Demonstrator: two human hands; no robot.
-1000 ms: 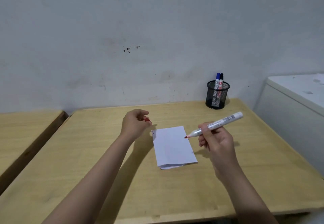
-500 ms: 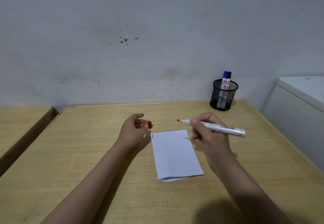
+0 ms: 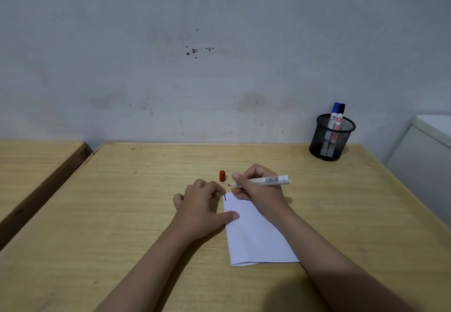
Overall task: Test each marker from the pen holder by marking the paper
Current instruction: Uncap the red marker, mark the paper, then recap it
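A folded white paper point(image 3: 256, 236) lies on the wooden table point(image 3: 122, 214), with a short dark mark at its top left corner. My right hand point(image 3: 258, 194) grips an uncapped white marker point(image 3: 268, 180) with a red tip, held nearly level just above the paper's far edge, tip pointing left. The red cap point(image 3: 222, 176) stands on the table just beyond the paper. My left hand point(image 3: 202, 209) rests flat at the paper's left edge, thumb on the sheet. A black mesh pen holder point(image 3: 330, 140) at the back right holds a blue-capped and a black-capped marker.
A grey wall runs along the table's far edge. A second wooden table point(image 3: 31, 162) stands to the left across a narrow gap. A white cabinet point(image 3: 424, 153) sits at the right.
My left hand has let go of the red cap, which now stands on the table, and has come down onto the paper's left edge. My right hand brought the marker lower toward the paper.
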